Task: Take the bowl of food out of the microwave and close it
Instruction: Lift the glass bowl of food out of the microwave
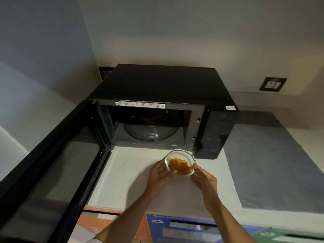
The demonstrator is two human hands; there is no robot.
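No text can be read with confidence. A white label strip [139, 103] along the top inside edge of the microwave [163, 95] carries rows of print and two square codes, all too small and blurred to make out. A small white sticker [230, 108] on its top right corner and the white lettering on the blue box [184, 227] below the table edge are equally illegible; the box shows a recycling-arrows sign [156, 221].

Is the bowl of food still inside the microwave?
No, both hands, left hand and right hand, hold the bowl out in front of the microwave, whose inside shows only a bare glass plate.
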